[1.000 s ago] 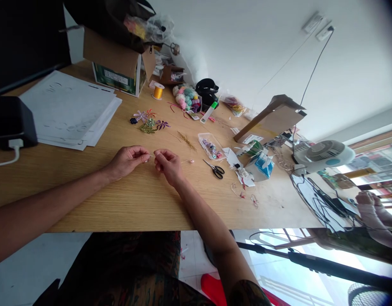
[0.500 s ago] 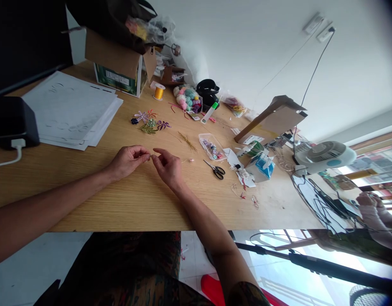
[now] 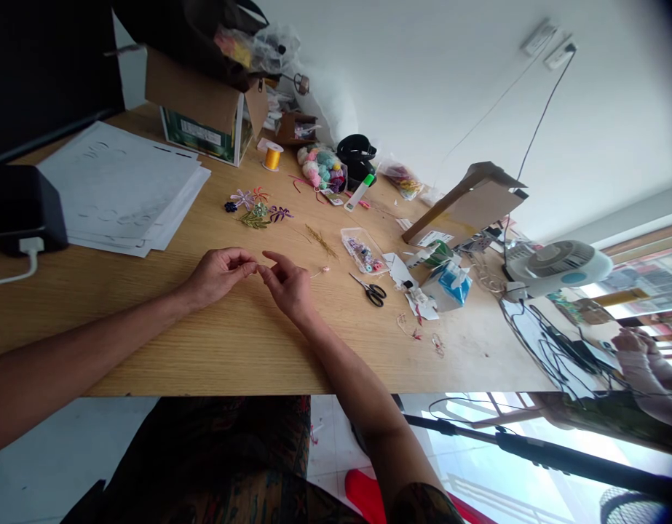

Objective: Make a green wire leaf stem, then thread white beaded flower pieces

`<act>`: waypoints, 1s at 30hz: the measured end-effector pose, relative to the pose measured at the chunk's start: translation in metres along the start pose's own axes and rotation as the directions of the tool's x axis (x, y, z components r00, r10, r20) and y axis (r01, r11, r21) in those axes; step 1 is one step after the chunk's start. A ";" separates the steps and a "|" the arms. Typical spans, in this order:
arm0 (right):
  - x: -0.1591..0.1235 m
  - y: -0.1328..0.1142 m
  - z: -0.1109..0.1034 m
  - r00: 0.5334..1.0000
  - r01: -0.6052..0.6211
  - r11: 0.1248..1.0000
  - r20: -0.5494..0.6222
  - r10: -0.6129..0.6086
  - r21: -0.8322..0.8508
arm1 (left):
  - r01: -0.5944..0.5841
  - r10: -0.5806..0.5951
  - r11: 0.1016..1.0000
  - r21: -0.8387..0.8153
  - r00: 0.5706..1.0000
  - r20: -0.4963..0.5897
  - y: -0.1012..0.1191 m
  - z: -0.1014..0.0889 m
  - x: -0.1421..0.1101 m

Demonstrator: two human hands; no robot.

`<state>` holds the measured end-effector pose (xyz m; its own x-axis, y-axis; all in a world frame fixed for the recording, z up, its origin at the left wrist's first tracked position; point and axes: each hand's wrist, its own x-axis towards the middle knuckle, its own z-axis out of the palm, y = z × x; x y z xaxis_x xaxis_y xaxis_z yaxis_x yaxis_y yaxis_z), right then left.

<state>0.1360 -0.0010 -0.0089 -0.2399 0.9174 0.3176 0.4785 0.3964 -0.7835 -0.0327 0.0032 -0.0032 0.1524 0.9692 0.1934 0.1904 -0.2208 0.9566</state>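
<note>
Clock directions run from where the fingertips meet, with 12 o'clock toward the far edge of the wooden desk [image 3: 204, 353]. A dark screen [image 3: 46, 73] stands at 10 o'clock, and nearer on the same line lie sheets of paper [image 3: 122, 185]. An open carton [image 3: 204, 102] sits at 11 o'clock. A bent cardboard piece [image 3: 472, 204] leans between 2 and 3 o'clock; a white fan [image 3: 557, 266] is well off at 3 o'clock.

Near the middle of the desk, the left hand [image 3: 220, 273] has thumb and index pinched together on a tiny piece [image 3: 258, 269], too small to name. The right hand [image 3: 289, 287] meets it from 3 o'clock: its thumb tip is against the left fingertips, its index raised clear of the thumb; whether it grips anything, I cannot tell.

Balls of yarn [image 3: 320, 166] sit at 1 o'clock, a blue pack [image 3: 448, 285] at 3. A clear tray [image 3: 354, 260] of small parts lies at 3 o'clock, with black-handled scissors [image 3: 368, 290] just below it. Small flowers [image 3: 259, 209] lie at 12 o'clock, a yellow spool [image 3: 271, 158] beyond them. A gold sprig [image 3: 321, 241] rests at 2. Just beside the right hand, at 3 o'clock, lies a pink bead [image 3: 325, 269] with a thin thread [image 3: 317, 274].
</note>
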 end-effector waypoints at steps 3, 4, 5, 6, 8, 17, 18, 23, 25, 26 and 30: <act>0.000 0.002 0.002 0.999 -0.036 0.997 0.029 0.034 0.065 | 0.023 -0.025 0.999 -0.039 0.999 -0.045 0.001 0.000 0.000; -0.001 0.002 0.003 0.999 -0.034 0.997 0.044 0.031 0.066 | 0.031 -0.034 0.998 -0.050 0.998 -0.059 0.001 0.000 0.001; -0.001 0.002 0.004 0.998 -0.028 0.998 0.057 0.025 0.059 | 0.038 -0.042 0.998 -0.057 0.997 -0.072 0.001 0.000 0.001; -0.002 0.002 0.005 0.998 -0.019 0.999 0.065 0.016 0.044 | 0.044 -0.048 0.997 -0.059 0.995 -0.082 0.001 0.000 0.001; -0.003 0.000 0.006 0.998 0.015 1.000 0.063 -0.015 -0.001 | 0.039 -0.042 0.999 -0.038 0.994 -0.096 0.000 0.000 0.001; -0.004 -0.014 -0.005 0.988 0.153 0.976 0.026 -0.150 -0.157 | -0.286 0.300 0.873 0.396 0.954 0.027 -0.003 -0.002 -0.001; -0.002 -0.014 -0.007 0.991 0.134 0.981 0.024 -0.132 -0.141 | -0.346 0.341 0.849 0.398 0.936 0.086 -0.003 -0.002 -0.001; 0.008 -0.005 -0.015 0.992 -0.109 0.991 0.067 0.104 0.076 | -0.318 0.290 0.918 0.238 0.946 0.147 -0.002 0.000 0.000; 0.009 -0.001 -0.014 0.984 -0.158 0.980 0.102 0.146 0.121 | -0.177 0.166 0.975 0.136 0.982 0.087 0.000 0.000 -0.001; 0.009 0.000 -0.013 0.983 -0.162 0.980 0.107 0.149 0.120 | -0.103 0.099 0.992 0.078 0.994 0.053 0.001 0.001 -0.001; 0.003 -0.002 -0.006 0.992 -0.071 0.997 0.102 0.070 0.012 | 0.106 -0.113 0.989 -0.103 0.992 -0.064 0.005 0.000 0.001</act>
<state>0.1396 0.0011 -0.0036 -0.2906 0.9343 0.2063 0.4842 0.3296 -0.8105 -0.0312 0.0034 0.0013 0.0671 0.9929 0.0980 0.1049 -0.1047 0.9890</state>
